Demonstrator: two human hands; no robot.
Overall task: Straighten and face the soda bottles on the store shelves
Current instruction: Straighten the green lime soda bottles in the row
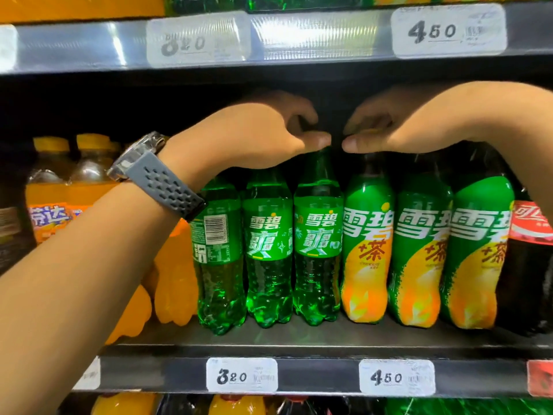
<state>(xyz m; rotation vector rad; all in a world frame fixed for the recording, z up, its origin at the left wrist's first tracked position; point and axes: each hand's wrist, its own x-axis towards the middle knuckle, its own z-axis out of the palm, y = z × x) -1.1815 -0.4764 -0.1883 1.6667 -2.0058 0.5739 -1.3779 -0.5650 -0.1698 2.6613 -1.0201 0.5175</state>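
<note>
Shelf (269, 339), middle tier: soda bottles in one front row, all standing with the long axis vertical, caps up.

Left hand (263, 133) reaches in over the row. Its fingers (299, 110) and thumb are curled round the top of the third clear green bottle (317, 244), with the cap hidden under them. That bottle is upright, front label facing out.

Second clear green bottle (267, 244) stands just beside it on the left, label also out. First clear green bottle (220, 250) is turned so its barcode panel faces out.

Right hand (386, 127): thumb and curled fingers pinch the yellow-capped top of the first sleeved bottle (366, 250), which has a green-and-yellow wrap with the logo facing out. The thumb tips of the two hands are near each other but apart.

Two more sleeved bottles (422, 250) stand to its right, logos out, tops behind the right forearm.

Cola bottle (529, 250) at far right, orange soda bottles (51, 205) at far left. Grey-strapped watch (155, 166) on the left wrist. Price tags (241, 375) on the shelf edge read 3.20 and 4.50.
</note>
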